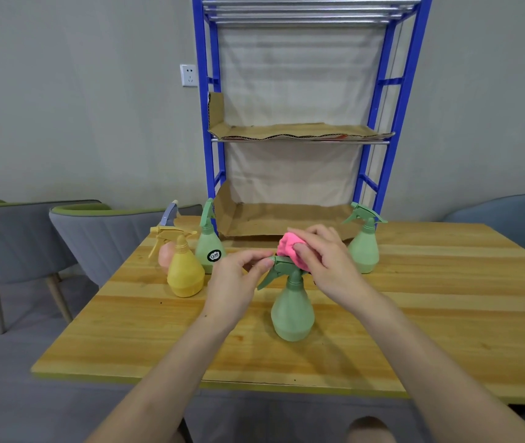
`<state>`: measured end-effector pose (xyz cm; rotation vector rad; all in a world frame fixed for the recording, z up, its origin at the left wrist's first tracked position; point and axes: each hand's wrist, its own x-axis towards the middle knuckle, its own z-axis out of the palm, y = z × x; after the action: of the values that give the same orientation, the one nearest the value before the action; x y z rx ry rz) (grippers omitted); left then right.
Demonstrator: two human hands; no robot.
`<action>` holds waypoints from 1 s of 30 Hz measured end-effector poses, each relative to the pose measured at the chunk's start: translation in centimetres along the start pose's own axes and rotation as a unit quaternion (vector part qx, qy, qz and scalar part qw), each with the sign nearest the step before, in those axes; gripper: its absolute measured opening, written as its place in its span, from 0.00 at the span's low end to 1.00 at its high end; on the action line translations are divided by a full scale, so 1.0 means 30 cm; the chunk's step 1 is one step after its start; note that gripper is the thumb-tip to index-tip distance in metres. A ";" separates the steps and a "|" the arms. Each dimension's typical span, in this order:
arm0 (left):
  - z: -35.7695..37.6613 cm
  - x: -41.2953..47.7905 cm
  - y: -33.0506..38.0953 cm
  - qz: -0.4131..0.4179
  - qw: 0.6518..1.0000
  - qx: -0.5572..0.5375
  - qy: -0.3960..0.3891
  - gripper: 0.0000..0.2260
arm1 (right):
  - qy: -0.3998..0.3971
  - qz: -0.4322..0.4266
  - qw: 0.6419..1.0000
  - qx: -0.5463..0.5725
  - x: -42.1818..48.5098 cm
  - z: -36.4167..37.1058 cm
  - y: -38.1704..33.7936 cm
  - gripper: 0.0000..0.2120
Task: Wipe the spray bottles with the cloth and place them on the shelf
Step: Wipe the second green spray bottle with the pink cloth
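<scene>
The pale green plastic spray bottle (291,311) stands upright on the light wooden worktop (414,314), directly beneath both of my hands. My left hand (239,279) pinches the front tip of its darker green trigger head between thumb and fingertips. My right hand (325,260) is curled around the bunched pink cloth (290,247) and presses it onto the back of that same head, just across from the left fingertips.

I judge the step to be wiping the sprayer head, with the rounded body left to do. To do it well, I hold the pinch firm so the bottle cannot pivot or tip under the cloth's push. I also press toward the left hand rather than sideways. The trigger lever hangs just below my left fingertips, and I stay off it so nothing sprays. Next I would draw the cloth down the neck and around the body. The bottle looks light and could skid.

A yellow pear-shaped spray bottle (184,276) stands out to the left of my left hand, and a second green spray bottle (365,247) just beyond my right. The blue metal-framed shelf (379,123) rises beyond both hands, so each bottle goes forward to reach it.
</scene>
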<state>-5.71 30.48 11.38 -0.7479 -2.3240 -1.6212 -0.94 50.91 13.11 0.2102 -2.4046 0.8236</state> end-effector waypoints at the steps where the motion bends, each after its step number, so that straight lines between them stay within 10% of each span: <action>1: 0.000 -0.001 0.003 -0.001 1.000 0.000 0.000 0.07 | -0.005 -0.003 1.000 0.001 -0.002 0.004 -0.002 0.15; 10: 0.006 0.004 0.003 -0.002 1.000 0.020 -0.005 0.05 | -0.052 0.031 0.989 0.134 -0.054 -0.012 -0.001 0.10; 30: 0.008 -0.007 0.009 0.019 1.000 -0.022 -0.008 0.04 | -0.019 -0.045 0.998 -0.027 -0.046 0.089 0.015 0.14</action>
<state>-5.37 30.71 11.42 -0.8123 -2.2766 -1.6620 -1.24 49.61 10.38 0.3144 -2.4300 0.7193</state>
